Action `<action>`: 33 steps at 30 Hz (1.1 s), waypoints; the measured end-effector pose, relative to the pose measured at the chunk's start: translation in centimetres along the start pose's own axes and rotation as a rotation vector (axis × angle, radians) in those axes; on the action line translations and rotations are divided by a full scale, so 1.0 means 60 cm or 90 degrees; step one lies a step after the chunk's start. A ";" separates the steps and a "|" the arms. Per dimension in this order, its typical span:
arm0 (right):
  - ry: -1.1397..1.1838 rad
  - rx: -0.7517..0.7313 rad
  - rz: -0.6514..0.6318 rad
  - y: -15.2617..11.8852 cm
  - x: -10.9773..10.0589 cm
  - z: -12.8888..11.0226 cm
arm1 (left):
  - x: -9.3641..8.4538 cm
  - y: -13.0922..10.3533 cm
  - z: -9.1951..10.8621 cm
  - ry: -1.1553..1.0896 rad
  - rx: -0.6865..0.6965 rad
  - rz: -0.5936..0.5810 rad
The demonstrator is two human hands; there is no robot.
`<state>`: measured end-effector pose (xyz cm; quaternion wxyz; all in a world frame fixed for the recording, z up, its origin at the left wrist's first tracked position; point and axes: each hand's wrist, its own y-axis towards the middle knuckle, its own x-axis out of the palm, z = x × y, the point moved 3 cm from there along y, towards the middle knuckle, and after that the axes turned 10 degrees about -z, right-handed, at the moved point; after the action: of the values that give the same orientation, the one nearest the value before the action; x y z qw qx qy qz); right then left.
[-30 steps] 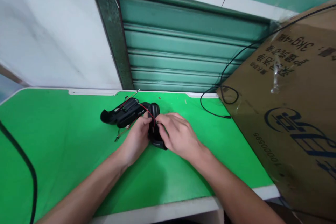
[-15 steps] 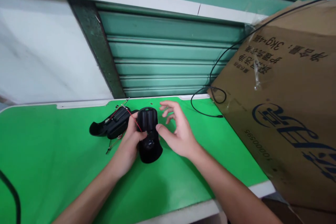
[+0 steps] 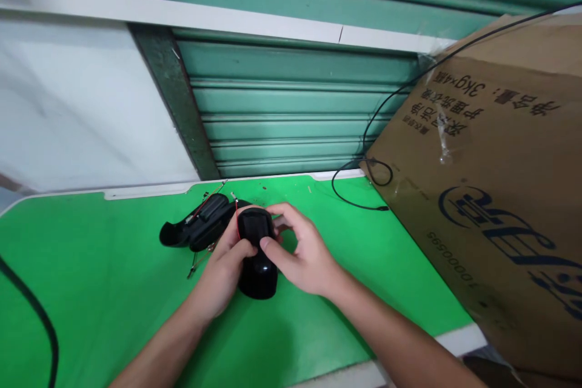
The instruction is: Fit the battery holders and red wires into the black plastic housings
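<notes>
A glossy black plastic housing (image 3: 259,279) with a rounded, flared lower end is held above the green table. My left hand (image 3: 227,257) grips its left side, thumb on the front face. On its right side my right hand (image 3: 302,248) is closed, with the thumb pressed on the front and the fingers curled behind the upper edge. A red wire (image 3: 236,212) sticks up beside the left fingers. Left of the hands lie similar black housings (image 3: 200,224) with thin wires and small metal ends. The back of the held housing is hidden.
A green tabletop (image 3: 113,291) with a white edge lies under the hands. A large cardboard box (image 3: 477,163) stands at the right. A black cable (image 3: 359,199) loops beside it, and another dark cable (image 3: 43,315) curves at the left. Behind is a green shutter (image 3: 291,103).
My right hand has closed in from beside the black housing and now grips it. The housing has turned slightly, and the red wire now points upward. The camera view has shifted a little.
</notes>
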<state>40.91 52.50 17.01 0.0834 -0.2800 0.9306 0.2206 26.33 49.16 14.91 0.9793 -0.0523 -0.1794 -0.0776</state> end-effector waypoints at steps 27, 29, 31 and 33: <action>0.047 -0.002 -0.019 0.004 -0.006 0.012 | 0.001 -0.009 0.016 0.103 0.019 -0.111; 0.019 -0.008 -0.023 0.003 -0.008 0.011 | 0.005 -0.012 0.020 0.150 0.036 -0.130; 0.010 -0.019 -0.034 0.002 -0.010 0.012 | 0.007 -0.012 0.022 0.182 0.053 -0.136; 0.013 -0.020 -0.050 0.001 -0.010 0.014 | 0.008 -0.011 0.023 0.196 0.061 -0.135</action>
<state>41.41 53.25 16.48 0.0782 -0.3201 0.9159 0.2292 26.17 48.62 16.42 0.9829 0.0260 -0.0352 -0.1791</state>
